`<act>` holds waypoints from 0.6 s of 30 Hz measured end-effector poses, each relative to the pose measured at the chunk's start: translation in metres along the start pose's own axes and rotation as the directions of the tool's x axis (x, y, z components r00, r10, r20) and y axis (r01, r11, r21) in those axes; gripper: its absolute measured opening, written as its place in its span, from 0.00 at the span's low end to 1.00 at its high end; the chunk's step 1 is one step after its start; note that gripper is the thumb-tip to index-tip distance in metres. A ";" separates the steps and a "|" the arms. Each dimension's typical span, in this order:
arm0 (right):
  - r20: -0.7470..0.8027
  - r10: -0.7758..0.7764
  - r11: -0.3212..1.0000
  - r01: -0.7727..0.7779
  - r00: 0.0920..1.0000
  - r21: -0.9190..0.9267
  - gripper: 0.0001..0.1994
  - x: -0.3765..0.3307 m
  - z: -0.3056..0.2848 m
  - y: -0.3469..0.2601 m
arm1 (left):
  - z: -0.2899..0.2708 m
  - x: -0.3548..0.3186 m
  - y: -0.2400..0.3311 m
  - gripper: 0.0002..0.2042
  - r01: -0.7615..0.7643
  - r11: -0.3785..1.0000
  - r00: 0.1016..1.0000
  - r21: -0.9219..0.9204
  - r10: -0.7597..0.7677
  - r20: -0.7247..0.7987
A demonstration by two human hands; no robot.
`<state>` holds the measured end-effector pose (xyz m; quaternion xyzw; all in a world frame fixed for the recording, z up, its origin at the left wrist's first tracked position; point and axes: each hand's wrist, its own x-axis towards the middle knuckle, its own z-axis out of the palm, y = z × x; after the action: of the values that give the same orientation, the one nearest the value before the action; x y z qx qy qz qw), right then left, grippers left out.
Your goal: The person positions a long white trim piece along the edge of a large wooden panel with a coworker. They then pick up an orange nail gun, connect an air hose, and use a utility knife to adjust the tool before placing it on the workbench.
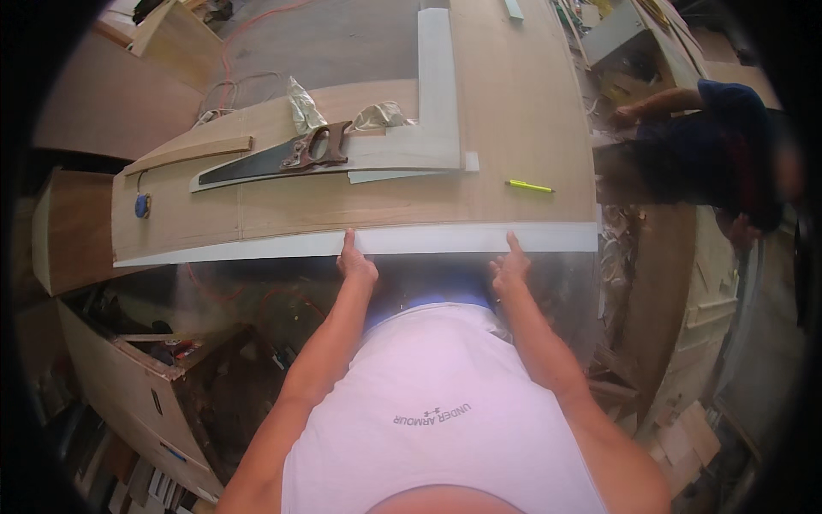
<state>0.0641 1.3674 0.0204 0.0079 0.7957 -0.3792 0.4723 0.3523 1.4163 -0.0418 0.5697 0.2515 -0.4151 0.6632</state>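
Long, flat white strip (428,241): along 6 o'clock edge of tan plywood-topped bench (300,206) | bare left hand (357,266), bare right hand (510,268): one digit atop strip each; remaining fingers mostly hidden, grip closure can't be told | brown-handled handsaw (267,161): 11 o'clock from left hand | slim yellow pen (531,186): 12 o'clock from right hand
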 end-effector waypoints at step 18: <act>-0.108 0.115 0.901 -0.058 0.988 0.429 0.30 -0.010 0.080 0.028 | 0.002 0.008 0.004 0.25 -0.026 0.995 0.997 0.097 0.034 -0.076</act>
<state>0.1398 1.3423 -0.0103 0.1705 0.7221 -0.5206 0.4225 0.3599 1.4127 -0.0457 0.6203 0.2484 -0.3941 0.6311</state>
